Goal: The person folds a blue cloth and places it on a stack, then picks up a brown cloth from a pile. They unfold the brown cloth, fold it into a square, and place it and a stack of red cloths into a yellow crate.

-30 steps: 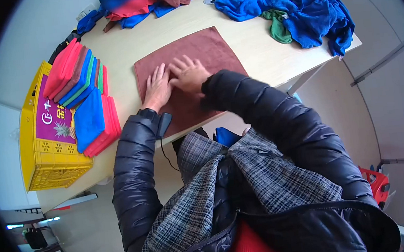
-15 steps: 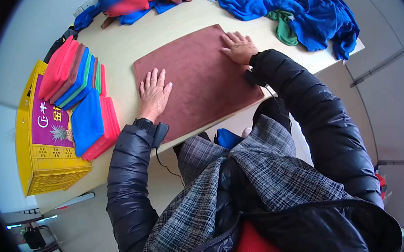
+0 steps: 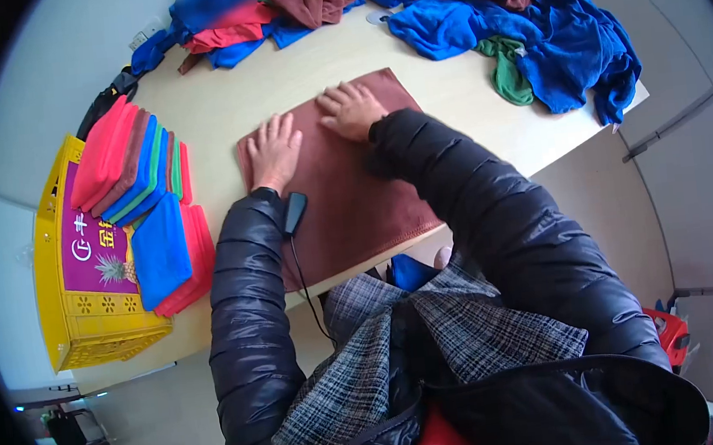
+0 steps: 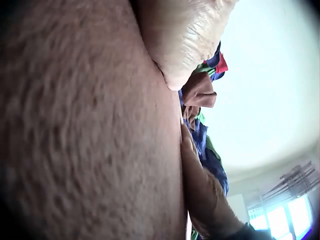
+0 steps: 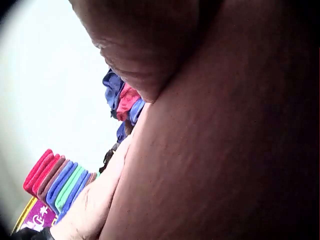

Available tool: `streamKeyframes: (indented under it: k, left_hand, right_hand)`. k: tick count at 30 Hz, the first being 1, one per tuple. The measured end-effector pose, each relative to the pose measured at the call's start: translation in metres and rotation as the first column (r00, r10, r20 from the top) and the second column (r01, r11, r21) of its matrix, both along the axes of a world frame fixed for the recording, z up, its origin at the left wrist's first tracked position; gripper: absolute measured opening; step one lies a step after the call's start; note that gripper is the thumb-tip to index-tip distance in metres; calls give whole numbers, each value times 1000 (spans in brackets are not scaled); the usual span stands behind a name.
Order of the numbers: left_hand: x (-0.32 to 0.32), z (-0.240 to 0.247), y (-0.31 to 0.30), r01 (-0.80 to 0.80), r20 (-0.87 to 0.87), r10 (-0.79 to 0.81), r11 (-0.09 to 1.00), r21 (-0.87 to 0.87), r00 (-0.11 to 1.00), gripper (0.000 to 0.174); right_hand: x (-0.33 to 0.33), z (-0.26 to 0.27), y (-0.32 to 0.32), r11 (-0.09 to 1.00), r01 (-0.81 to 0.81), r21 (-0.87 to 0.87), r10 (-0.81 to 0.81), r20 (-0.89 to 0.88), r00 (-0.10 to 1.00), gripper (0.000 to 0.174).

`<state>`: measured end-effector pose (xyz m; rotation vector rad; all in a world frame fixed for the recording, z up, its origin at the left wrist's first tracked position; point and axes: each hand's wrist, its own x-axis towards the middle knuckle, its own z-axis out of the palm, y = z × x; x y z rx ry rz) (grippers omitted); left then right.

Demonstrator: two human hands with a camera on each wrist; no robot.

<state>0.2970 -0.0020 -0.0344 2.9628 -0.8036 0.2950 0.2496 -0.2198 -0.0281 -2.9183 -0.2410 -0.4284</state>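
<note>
A brown towel lies spread flat on the table in the head view, its near edge along the table's front. My left hand rests palm down on the towel's left side with fingers straight. To the right of it, my right hand lies flat on the towel near its far edge, fingers extended. In the left wrist view the fuzzy towel fills much of the picture, with the right hand beyond. The left hand shows across the towel in the right wrist view.
Folded towels in several colours stand stacked at the left, with folded blue and red ones in front. Beside them is a yellow crate. Loose blue, green, red and brown cloths lie heaped along the table's back and right.
My right hand went from beside the left hand out to the towel's far right corner, then came back left across it. The left hand has stayed on the left side, shifting slightly.
</note>
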Motion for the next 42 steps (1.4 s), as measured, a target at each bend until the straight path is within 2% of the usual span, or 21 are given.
streamKeyframes:
  k: [3, 6, 11, 13, 15, 17, 19, 20, 21, 22, 23, 25, 27, 29, 30, 32, 40, 42]
  left_hand:
    - [5, 4, 16, -68, -33, 67, 996, -49, 997, 58]
    - [4, 6, 27, -151, -68, 145, 985, -84, 987, 60]
    - [-4, 11, 43, -250, -131, 237, 963, -97, 963, 66]
    - [-9, 17, 54, -273, -162, 255, 957, -98, 953, 68]
    - [-20, 16, 69, -284, -166, 280, 959, -1, 946, 72]
    - [-54, 32, 65, -275, -165, 276, 961, 31, 947, 71]
    - [-101, 37, 53, -122, -115, 126, 992, 42, 985, 69]
    - [-128, 36, 44, -50, -78, 51, 999, 19, 996, 67]
    - [-154, 37, 36, 2, -55, -2, 1000, 6, 998, 65]
    - [-172, 32, 30, 6, -70, -6, 1000, 6, 998, 64]
    - [-186, 26, 27, 9, -82, -9, 1000, 4, 997, 63]
    - [-200, 14, 29, -7, -98, 2, 999, -46, 995, 62]
    - [-206, 16, 37, -83, -86, 78, 995, -56, 993, 62]
    - [-209, 13, 51, -95, -84, 92, 995, -32, 992, 61]
    - [-210, 14, 56, -124, -83, 120, 992, -37, 989, 61]
    - [-215, 13, 65, -172, -100, 166, 983, -61, 981, 60]
    - [-229, 8, 95, -220, -98, 214, 974, -61, 972, 61]
    - [-233, 6, 104, -176, -82, 169, 980, -88, 982, 62]
  right_hand:
    - [3, -2, -36, 993, 111, 48, -107, -81, 991, 62]
    - [-7, 6, -63, 985, 169, 24, -165, -115, 979, 64]
    - [-33, 15, -94, 962, 273, 16, -269, -118, 956, 64]
    - [-50, 25, -110, 950, 310, -35, -306, -296, 905, 66]
    - [-60, 28, -116, 941, 336, -35, -327, -353, 877, 68]
    - [-84, 38, -104, 935, 351, -54, -352, -269, 897, 72]
    - [-122, 44, -54, 989, 148, 4, -145, -182, 973, 67]
    - [-120, 9, -38, 999, -42, -34, 41, -14, 999, 65]
    - [-165, 42, 6, 995, 20, 101, -12, -70, 997, 63]
    - [-184, 43, 32, 999, -16, 47, 19, -70, 997, 63]
    - [-186, 20, 52, 998, -50, 41, 52, -69, 996, 65]
    - [-198, 10, 71, 997, -50, 62, 51, -17, 999, 63]
    - [-202, 10, 60, 1000, -25, 0, 25, 3, 1000, 61]
    - [-209, 7, 34, 997, 63, -35, -62, 24, 998, 60]
    - [-211, 2, 21, 994, 113, 9, -113, 62, 992, 59]
    - [-224, 5, -2, 986, 169, 3, -169, 29, 985, 57]
    - [-256, -1, -54, 959, 282, 30, -282, 7, 959, 54]
    - [-260, -2, -68, 956, 294, 12, -294, -1, 956, 54]
